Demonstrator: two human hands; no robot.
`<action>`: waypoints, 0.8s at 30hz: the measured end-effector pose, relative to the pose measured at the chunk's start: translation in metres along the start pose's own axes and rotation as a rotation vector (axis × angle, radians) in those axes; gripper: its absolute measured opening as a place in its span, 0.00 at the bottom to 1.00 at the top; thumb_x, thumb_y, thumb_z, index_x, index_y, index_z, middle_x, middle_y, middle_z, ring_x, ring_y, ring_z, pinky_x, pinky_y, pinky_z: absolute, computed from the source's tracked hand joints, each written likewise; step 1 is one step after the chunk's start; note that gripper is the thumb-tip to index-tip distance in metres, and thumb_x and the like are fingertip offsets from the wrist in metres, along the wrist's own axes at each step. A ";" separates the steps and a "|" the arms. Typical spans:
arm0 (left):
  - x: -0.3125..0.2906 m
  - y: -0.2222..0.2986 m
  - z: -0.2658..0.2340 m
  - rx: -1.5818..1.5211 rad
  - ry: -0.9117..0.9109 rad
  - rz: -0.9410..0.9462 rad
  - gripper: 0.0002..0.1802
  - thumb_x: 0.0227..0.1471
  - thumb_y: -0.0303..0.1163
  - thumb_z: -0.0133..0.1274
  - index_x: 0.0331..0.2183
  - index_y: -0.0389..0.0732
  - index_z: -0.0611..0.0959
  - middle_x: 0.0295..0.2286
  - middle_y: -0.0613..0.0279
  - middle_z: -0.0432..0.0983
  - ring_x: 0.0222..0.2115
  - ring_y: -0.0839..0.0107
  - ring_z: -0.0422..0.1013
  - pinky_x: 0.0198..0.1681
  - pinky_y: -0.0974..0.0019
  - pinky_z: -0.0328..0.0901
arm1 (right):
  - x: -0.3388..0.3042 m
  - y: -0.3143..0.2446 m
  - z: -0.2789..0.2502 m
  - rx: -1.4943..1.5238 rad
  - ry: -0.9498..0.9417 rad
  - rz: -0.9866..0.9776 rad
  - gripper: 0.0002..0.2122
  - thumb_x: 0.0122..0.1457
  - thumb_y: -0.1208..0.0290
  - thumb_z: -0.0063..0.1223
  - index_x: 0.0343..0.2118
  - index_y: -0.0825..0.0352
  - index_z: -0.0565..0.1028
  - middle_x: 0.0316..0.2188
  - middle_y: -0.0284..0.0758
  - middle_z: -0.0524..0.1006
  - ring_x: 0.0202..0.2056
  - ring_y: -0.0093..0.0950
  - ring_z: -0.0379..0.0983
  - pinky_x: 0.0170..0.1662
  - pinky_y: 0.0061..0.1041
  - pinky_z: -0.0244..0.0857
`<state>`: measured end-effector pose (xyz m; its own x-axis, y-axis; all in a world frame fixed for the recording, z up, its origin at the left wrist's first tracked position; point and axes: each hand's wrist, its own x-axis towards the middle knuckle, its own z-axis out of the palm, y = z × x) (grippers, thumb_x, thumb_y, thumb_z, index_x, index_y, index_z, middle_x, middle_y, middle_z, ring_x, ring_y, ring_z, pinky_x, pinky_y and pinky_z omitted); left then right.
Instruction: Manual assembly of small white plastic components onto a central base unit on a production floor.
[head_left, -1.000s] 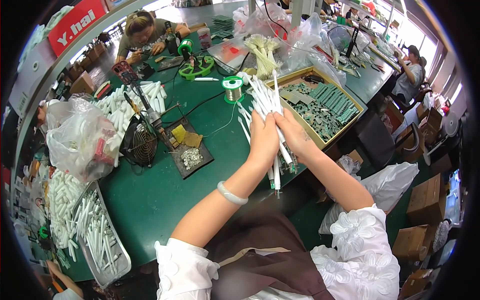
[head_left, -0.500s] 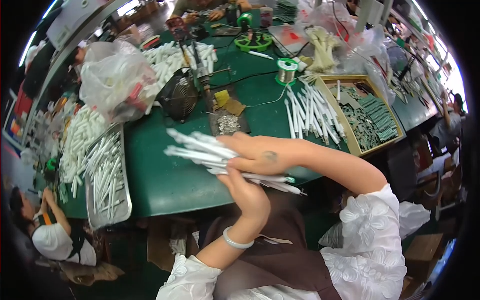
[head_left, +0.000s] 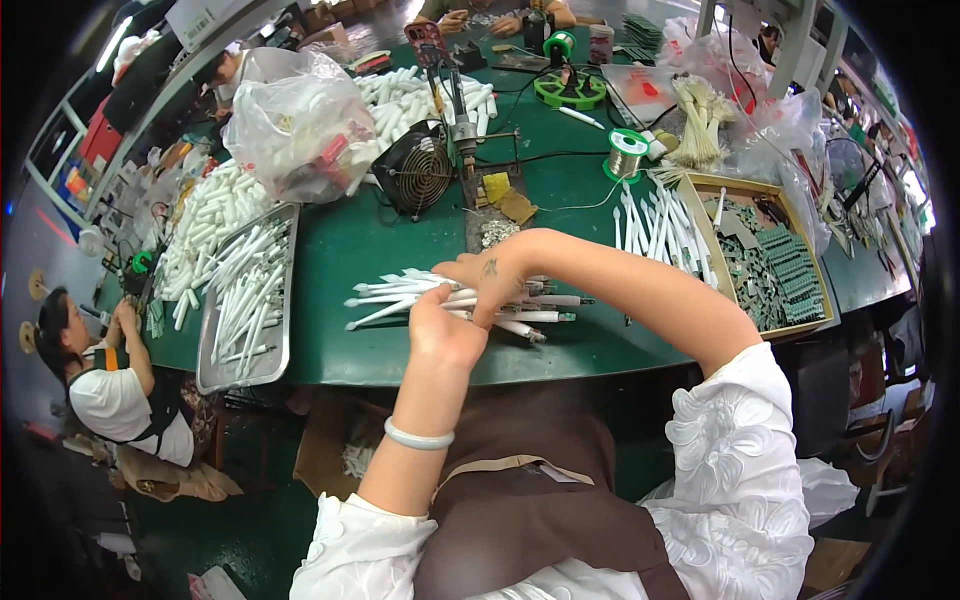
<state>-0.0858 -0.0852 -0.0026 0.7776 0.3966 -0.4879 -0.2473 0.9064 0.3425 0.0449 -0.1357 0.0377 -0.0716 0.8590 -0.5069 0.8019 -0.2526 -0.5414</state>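
Both my hands are closed around a bundle of slim white pen-shaped sticks (head_left: 385,295), low over the green table near its front edge. My left hand (head_left: 447,335), below a pale bangle, cups the bundle from the near side. From above, my right hand (head_left: 493,275) presses across it, partly hiding its middle. Pointed white tips stick out to the left; the other ends, some with small green or metal parts, stick out to the right. More such sticks (head_left: 660,230) lie in a pile right of my hands, and others (head_left: 245,290) fill a metal tray (head_left: 287,340) at the left.
A soldering iron stand (head_left: 463,135), a black fan (head_left: 415,172) and a solder spool (head_left: 627,155) stand beyond my hands. At the right is a box (head_left: 826,312) of green circuit boards. White tubes (head_left: 215,215) and a plastic bag (head_left: 300,125) lie left; a co-worker (head_left: 120,390) sits there.
My hands have moved the bundle down and away from me onto or near the table, and it lies more level. The view has shifted, so the table's things appear farther right.
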 end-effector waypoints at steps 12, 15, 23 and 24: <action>-0.023 0.020 0.002 0.045 -0.046 -0.197 0.30 0.60 0.43 0.31 0.59 0.38 0.53 0.60 0.49 0.48 0.60 0.51 0.48 0.62 0.42 0.37 | -0.014 -0.027 0.010 -0.175 0.075 0.154 0.45 0.39 0.66 0.57 0.62 0.71 0.49 0.52 0.51 0.64 0.52 0.44 0.65 0.49 0.35 0.63; -0.037 0.032 0.001 0.195 -0.084 -0.282 0.33 0.60 0.44 0.31 0.59 0.32 0.51 0.61 0.46 0.45 0.61 0.50 0.46 0.63 0.41 0.34 | -0.009 -0.024 0.031 -0.257 0.255 0.161 0.42 0.40 0.67 0.57 0.61 0.72 0.52 0.51 0.50 0.65 0.50 0.44 0.65 0.49 0.36 0.63; -0.044 0.059 -0.025 0.164 -0.164 -0.400 0.27 0.58 0.30 0.39 0.55 0.23 0.55 0.55 0.35 0.52 0.59 0.50 0.51 0.64 0.53 0.48 | -0.020 -0.026 0.068 -0.395 0.604 0.073 0.38 0.42 0.67 0.57 0.57 0.78 0.57 0.50 0.53 0.64 0.49 0.45 0.65 0.50 0.38 0.60; -0.042 0.062 -0.029 0.163 -0.213 -0.393 0.27 0.58 0.30 0.39 0.54 0.23 0.57 0.55 0.35 0.54 0.58 0.50 0.53 0.64 0.53 0.48 | -0.024 -0.026 0.068 -0.320 0.585 0.032 0.37 0.41 0.68 0.57 0.56 0.77 0.57 0.52 0.53 0.62 0.51 0.47 0.63 0.53 0.39 0.58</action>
<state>-0.1507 -0.0419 0.0161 0.8996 -0.0258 -0.4360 0.1698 0.9404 0.2945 -0.0144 -0.1798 0.0186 0.2165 0.9760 -0.0234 0.9411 -0.2150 -0.2609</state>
